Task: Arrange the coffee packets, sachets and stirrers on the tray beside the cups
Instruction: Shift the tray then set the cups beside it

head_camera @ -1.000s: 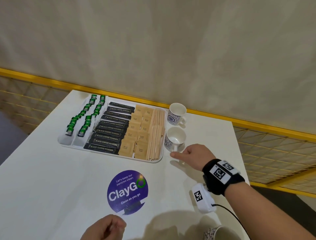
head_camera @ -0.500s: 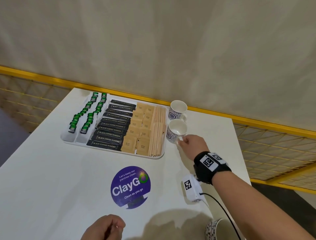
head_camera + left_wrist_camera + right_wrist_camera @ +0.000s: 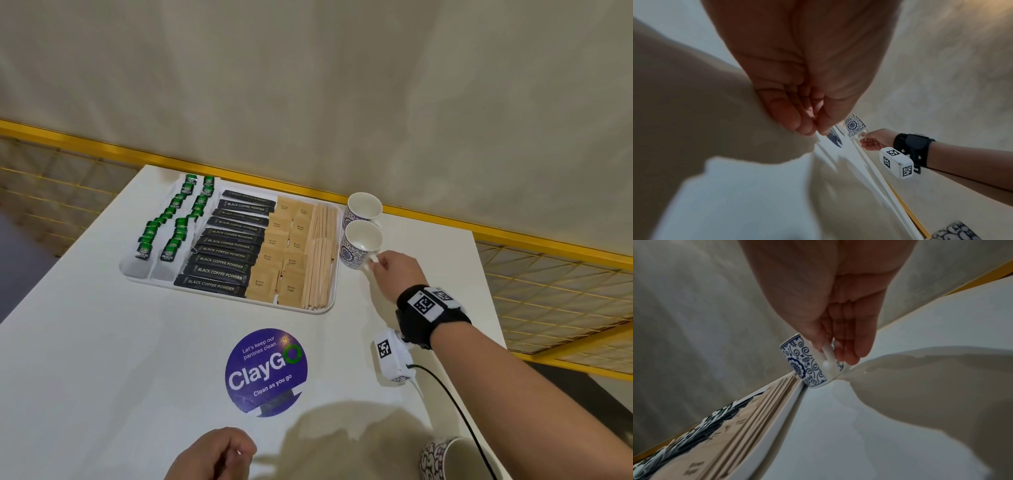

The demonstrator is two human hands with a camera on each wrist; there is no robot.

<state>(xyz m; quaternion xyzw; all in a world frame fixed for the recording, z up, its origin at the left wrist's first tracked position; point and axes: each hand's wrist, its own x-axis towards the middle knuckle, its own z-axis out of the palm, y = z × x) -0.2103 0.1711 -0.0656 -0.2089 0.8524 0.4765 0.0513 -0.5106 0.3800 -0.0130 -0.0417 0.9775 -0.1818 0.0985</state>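
Note:
A white tray holds rows of green sachets, black coffee packets, brown sugar sachets and wooden stirrers. Two blue-patterned cups stand right of the tray: the far cup and the near cup. My right hand pinches the near cup's handle between thumb and fingers; the cup stands against the tray's edge. My left hand rests near the table's front edge, fingers loosely curled and holding nothing.
A round purple ClayGo sticker lies on the white table in front of the tray. A third patterned cup stands at the near right corner. A yellow rail and wire mesh run behind and right of the table.
My right hand moved forward from the table beside the near cup and took hold of its handle. The left hand stayed put.

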